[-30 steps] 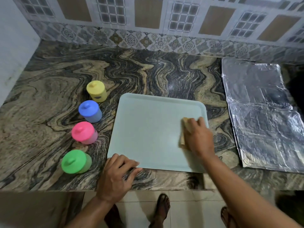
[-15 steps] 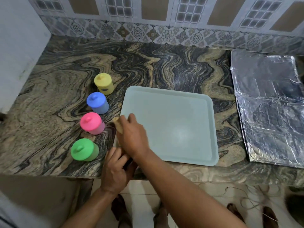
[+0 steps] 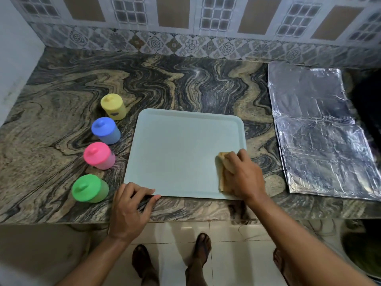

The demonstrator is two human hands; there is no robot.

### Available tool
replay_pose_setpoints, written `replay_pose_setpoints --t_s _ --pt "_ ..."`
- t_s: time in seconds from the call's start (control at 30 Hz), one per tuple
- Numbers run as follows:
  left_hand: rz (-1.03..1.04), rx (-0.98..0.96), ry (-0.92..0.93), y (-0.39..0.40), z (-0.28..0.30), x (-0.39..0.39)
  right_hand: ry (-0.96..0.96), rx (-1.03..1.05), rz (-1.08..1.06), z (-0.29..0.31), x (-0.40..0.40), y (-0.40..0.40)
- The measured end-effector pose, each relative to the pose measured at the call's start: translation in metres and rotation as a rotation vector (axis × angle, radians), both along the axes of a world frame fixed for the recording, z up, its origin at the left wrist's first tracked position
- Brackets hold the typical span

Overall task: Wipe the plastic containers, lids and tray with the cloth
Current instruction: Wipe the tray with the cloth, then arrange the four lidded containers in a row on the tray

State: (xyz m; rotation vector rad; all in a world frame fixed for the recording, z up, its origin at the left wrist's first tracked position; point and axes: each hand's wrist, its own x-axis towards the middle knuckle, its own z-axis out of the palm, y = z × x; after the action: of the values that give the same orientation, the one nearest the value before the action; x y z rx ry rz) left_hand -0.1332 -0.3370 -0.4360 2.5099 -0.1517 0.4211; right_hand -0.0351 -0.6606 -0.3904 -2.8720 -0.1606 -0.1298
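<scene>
A pale green tray (image 3: 177, 149) lies flat on the marbled counter. My right hand (image 3: 244, 176) presses a folded tan cloth (image 3: 223, 172) onto the tray's near right corner, fingers curled over it. My left hand (image 3: 129, 209) rests at the tray's near left corner, fingertips on its front edge. Left of the tray stand lidded plastic containers in a row: yellow (image 3: 113, 106) farthest, then blue (image 3: 105, 130), pink (image 3: 99, 155) and green (image 3: 89, 188) nearest.
Sheets of crinkled foil (image 3: 321, 131) cover the counter to the right of the tray. A tiled wall runs along the back and a white wall stands on the left. The counter's front edge is just below my hands; feet show on the floor.
My right hand has swept the cloth from the tray's left edge across to its near right corner. My left hand has stayed at the near left corner.
</scene>
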Motion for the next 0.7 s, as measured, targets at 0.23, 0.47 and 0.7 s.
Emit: replay_pose_setpoints --t_s 0.23,0.47,0.7 --pt "0.067 0.048 0.012 -0.004 0.007 -0.008 -0.043 0.136 -0.256 0.003 -0.003 -0.055" --pt "0.138 0.074 0.051 -0.009 0.01 -0.013 -0.03 0.02 -0.315 -0.011 -0.008 -0.057" --pt "0.204 0.033 0.09 -0.02 0.023 -0.021 0.037 0.076 -0.255 0.0 -0.005 -0.061"
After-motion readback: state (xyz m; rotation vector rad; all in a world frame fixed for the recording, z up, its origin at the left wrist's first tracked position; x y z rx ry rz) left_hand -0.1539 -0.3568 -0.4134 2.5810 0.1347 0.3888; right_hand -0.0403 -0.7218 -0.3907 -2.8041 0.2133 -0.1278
